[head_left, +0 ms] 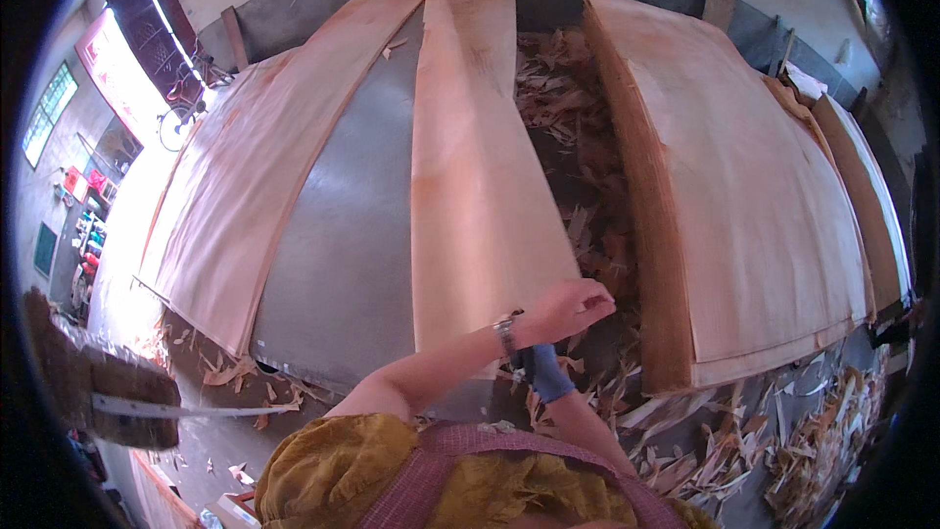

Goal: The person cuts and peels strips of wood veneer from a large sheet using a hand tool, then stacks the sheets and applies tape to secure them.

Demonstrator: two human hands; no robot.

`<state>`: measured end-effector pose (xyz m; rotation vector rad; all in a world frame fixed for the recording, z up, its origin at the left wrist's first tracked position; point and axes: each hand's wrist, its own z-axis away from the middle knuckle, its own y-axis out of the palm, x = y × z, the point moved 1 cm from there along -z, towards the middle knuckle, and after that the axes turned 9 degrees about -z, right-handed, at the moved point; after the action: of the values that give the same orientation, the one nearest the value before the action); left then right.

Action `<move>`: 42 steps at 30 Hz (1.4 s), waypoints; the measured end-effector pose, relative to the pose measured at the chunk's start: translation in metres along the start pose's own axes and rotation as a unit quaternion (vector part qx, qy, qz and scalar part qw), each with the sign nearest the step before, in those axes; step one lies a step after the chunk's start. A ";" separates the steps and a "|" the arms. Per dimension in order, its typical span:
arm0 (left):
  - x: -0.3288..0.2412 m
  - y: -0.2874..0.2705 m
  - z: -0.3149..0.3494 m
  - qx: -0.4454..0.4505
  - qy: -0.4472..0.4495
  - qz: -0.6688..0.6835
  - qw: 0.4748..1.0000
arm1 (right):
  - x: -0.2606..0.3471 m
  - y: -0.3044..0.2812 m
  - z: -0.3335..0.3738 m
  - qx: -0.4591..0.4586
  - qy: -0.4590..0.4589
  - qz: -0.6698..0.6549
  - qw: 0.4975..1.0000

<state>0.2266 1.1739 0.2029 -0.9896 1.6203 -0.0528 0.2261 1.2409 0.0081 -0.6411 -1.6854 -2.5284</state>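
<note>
A long, pale wood veneer sheet [470, 206] lies in front of me, raised in a lengthwise ridge, partly over a smooth grey tabletop [338, 225]. My left hand [568, 312], bare with a metal watch on the wrist, is at the sheet's near right corner. Its fingers are curled closed; whether they pinch the veneer edge I cannot tell. Below that wrist is my right hand [548, 372] in a blue-grey glove. The left forearm hides most of it, its fingers included. A dark patch shows beside the glove, too covered to name.
A thick veneer stack [774, 196] stands at the right, with another veneer pile [245, 176] on the left of the table. Torn veneer scraps [558, 88] fill the gap between the sheet and the stack. More scraps [725, 451] litter the floor near me. A brown block-like object [127, 387] is at lower left.
</note>
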 end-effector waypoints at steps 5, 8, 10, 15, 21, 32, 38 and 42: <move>-0.061 0.004 0.040 -0.082 -0.046 -0.021 0.995 | 0.174 0.039 0.068 -0.088 0.074 0.179 0.977; -0.044 0.069 0.070 -0.027 -0.246 0.067 0.967 | 0.276 0.017 0.095 -0.099 0.039 0.151 0.983; -0.044 0.118 0.091 -0.003 -0.414 0.190 0.890 | 0.339 -0.013 0.116 -0.059 0.009 0.116 0.991; 0.007 0.246 0.116 -0.056 -0.551 0.547 0.628 | 0.504 -0.050 0.174 -0.041 0.029 0.033 0.998; 0.072 0.378 0.073 -0.284 -0.504 0.628 0.522 | 0.667 -0.099 0.214 -0.034 -0.018 0.094 0.995; 0.097 0.487 -0.105 -0.544 -0.419 0.512 0.516 | 0.919 -0.187 0.230 -0.109 -0.060 0.168 0.978; -0.034 0.517 -0.219 -0.565 -0.385 0.417 0.599 | 1.059 -0.251 0.263 -0.222 -0.141 0.289 0.920; -0.121 0.541 -0.242 -0.517 -0.328 0.471 0.635 | 1.134 -0.279 0.281 -0.244 -0.173 0.406 0.863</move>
<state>-0.2815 1.4831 0.0922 -0.6379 1.1729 1.9272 -0.7925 1.8264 0.2586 -1.5176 -0.5277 -2.2123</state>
